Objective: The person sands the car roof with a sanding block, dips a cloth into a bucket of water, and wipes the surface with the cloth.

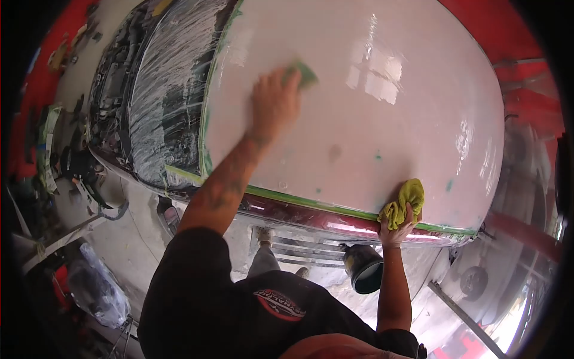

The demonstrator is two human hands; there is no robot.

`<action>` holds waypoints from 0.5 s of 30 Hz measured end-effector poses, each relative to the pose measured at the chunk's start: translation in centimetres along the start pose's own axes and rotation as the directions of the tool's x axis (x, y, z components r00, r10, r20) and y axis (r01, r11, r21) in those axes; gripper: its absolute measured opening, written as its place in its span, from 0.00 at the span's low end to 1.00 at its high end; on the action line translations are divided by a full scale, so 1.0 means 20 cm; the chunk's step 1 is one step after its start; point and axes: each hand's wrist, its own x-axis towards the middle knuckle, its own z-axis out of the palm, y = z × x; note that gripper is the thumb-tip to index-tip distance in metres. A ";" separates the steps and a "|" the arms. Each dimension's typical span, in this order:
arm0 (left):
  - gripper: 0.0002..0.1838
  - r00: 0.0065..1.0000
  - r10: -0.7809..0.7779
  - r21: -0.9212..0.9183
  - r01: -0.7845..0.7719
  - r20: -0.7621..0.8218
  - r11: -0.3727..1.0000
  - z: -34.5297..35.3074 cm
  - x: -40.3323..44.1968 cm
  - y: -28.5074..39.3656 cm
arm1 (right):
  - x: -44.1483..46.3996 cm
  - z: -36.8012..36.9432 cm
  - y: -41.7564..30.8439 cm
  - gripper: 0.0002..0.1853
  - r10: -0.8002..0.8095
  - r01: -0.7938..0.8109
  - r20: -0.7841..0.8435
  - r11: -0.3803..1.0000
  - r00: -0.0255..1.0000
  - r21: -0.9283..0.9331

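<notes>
My left hand reaches far out over the pale, primed car roof. Its fingers are closed around a green sanding pad lying against the surface; motion blurs both. At the roof's near edge, my right hand grips a crumpled yellow-green cloth, which rests on the panel. Green masking tape runs along that edge, above a strip of dark red bodywork. A few green spots and one greyish mark show on the primer.
Cloudy plastic film covers the windshield area to the left. A dark bucket stands beside my right arm, below the car's edge. Plastic-wrapped parts sit at lower left. A metal bar crosses the lower right.
</notes>
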 end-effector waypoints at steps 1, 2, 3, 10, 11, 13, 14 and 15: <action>0.21 1.000 -0.006 0.001 0.006 -0.011 1.000 0.01 0.00 -0.05 | 0.02 0.00 0.00 0.40 -0.019 0.019 -0.014 1.000 1.000 0.016; 0.20 0.998 0.031 -0.018 -0.032 -0.048 0.999 0.01 -0.01 -0.15 | 0.02 0.00 -0.01 0.40 -0.030 0.030 -0.021 0.999 0.999 0.031; 0.20 0.995 0.066 -0.036 -0.069 -0.075 0.997 0.01 -0.03 -0.26 | 0.01 0.00 0.00 0.40 -0.027 0.028 -0.022 0.999 0.999 0.029; 0.24 0.992 -0.123 -0.029 0.123 0.005 0.992 -0.12 -0.34 -0.31 | 0.00 0.00 0.00 0.41 0.026 -0.026 -0.007 1.000 1.000 0.003; 0.27 0.992 -0.107 -0.036 0.110 0.074 0.993 -0.21 -0.54 -0.23 | -0.01 0.00 0.01 0.42 0.031 -0.031 0.002 0.999 1.000 -0.012; 0.29 0.993 -0.066 -0.072 0.073 0.099 0.995 -0.31 -0.67 -0.23 | 0.01 0.01 0.03 0.41 -0.001 0.001 -0.014 1.000 1.000 -0.001; 0.30 0.991 -0.026 -0.112 0.041 0.132 0.993 -0.33 -0.72 -0.25 | 0.00 0.01 0.02 0.41 -0.028 0.028 -0.022 1.000 0.999 0.007; 0.29 0.997 -0.059 -0.095 0.064 0.055 0.993 -0.28 -0.64 -0.30 | -0.01 0.01 0.01 0.40 0.004 -0.004 -0.029 1.000 1.000 -0.004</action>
